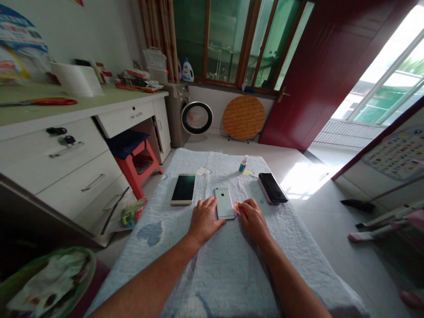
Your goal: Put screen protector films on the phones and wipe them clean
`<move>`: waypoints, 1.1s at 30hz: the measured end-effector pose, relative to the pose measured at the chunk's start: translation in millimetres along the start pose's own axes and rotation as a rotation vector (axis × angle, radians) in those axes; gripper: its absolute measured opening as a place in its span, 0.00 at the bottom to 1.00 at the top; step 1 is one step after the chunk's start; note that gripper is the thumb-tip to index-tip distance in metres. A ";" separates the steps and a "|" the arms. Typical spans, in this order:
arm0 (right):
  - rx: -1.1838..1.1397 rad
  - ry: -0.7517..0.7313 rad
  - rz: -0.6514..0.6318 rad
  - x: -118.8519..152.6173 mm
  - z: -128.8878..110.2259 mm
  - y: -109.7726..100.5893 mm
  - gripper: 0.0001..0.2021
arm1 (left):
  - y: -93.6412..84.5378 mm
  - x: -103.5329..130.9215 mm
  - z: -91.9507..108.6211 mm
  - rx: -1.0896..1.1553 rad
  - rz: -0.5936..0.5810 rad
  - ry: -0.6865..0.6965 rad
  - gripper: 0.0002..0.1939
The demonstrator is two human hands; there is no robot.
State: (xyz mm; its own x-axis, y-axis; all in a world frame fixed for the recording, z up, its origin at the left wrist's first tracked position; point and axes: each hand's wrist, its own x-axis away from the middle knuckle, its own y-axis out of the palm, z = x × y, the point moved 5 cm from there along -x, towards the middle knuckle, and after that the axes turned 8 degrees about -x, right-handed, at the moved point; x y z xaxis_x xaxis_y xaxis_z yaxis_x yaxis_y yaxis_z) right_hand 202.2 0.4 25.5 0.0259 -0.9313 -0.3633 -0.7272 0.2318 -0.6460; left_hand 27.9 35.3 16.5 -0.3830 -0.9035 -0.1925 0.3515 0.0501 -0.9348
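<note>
A silver phone (225, 203) lies back up on the cloth-covered table (212, 274). Against its left edge rests my left hand (205, 218), fingers bent and thumb by the lower edge. My right hand (253, 218) is closed in a pinch just right of the phone, on a small orange and pink piece (237, 207) that I cannot make out fully. To the left lies a gold-rimmed phone (183, 190) with a dark screen. A dark phone (273, 188) lies at the right. Behind them stands a small white and blue bottle (243, 164).
Left of the table are a red stool (141, 170), a drawer desk (86, 163) and a waste bin (91, 274). Beyond stand a washing machine (177, 110) with its door open and a round wooden board (244, 117). A broom head (357, 204) is at right.
</note>
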 end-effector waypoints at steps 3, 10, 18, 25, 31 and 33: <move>-0.063 -0.060 -0.036 1.5 -11.6 6.8 0.11 | 0.8 -0.6 0.4 0.000 -0.053 0.029 0.29; 0.072 -0.103 -0.161 -7.9 -12.6 22.5 0.13 | 2.5 -3.4 -1.4 0.016 -0.099 0.068 0.26; 0.252 -0.069 -0.143 -67.5 17.3 38.0 0.14 | 1.6 -4.3 -3.3 0.036 -0.109 0.083 0.29; 0.346 0.066 -0.162 -96.9 26.9 43.8 0.15 | 0.0 -4.8 -3.5 0.050 -0.105 0.109 0.28; 0.496 0.017 -0.322 -111.9 17.1 56.5 0.15 | -2.3 -4.5 -3.5 0.058 -0.117 0.108 0.27; 0.495 -0.018 -0.376 -117.8 11.5 64.9 0.14 | -3.1 -4.1 -3.5 0.055 -0.115 0.105 0.26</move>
State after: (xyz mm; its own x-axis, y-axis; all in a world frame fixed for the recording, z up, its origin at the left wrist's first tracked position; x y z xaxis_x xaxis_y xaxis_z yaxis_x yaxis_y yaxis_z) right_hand 159.9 128.4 18.7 0.2331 -0.9706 -0.0594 -0.2622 -0.0040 -0.9650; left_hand 25.4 40.3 19.1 -0.5096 -0.8523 -0.1183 0.3455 -0.0767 -0.9353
